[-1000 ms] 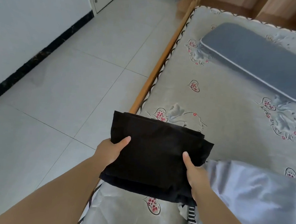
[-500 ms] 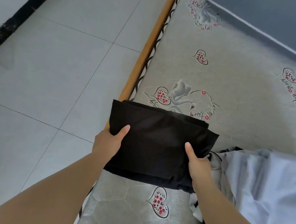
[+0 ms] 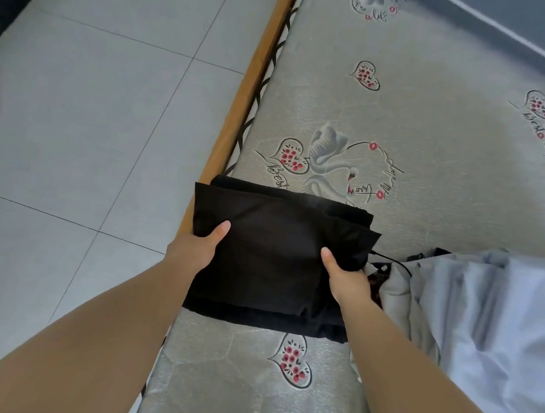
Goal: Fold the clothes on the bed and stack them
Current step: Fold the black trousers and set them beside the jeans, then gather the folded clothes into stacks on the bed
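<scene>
A folded black garment (image 3: 271,254) is held over the left edge of the bed (image 3: 413,125), partly overhanging the wooden rail. My left hand (image 3: 195,249) grips its left edge, thumb on top and fingers hidden beneath. My right hand (image 3: 345,277) grips its right edge the same way. A rumpled pale blue garment (image 3: 494,322) lies unfolded on the mattress to the right. Between it and the black garment, bits of dark fabric and a thin black cord (image 3: 389,261) peek out.
The mattress has a grey cover printed with swans and red hearts. A wooden bed rail (image 3: 242,108) runs along its left side, with grey tiled floor (image 3: 88,124) beyond. A grey-blue pad (image 3: 531,27) lies at the far upper right.
The view has tilted down and closer to the bed. Both hands keep the same grip on the black garment, which has sunk slightly toward the mattress edge.
</scene>
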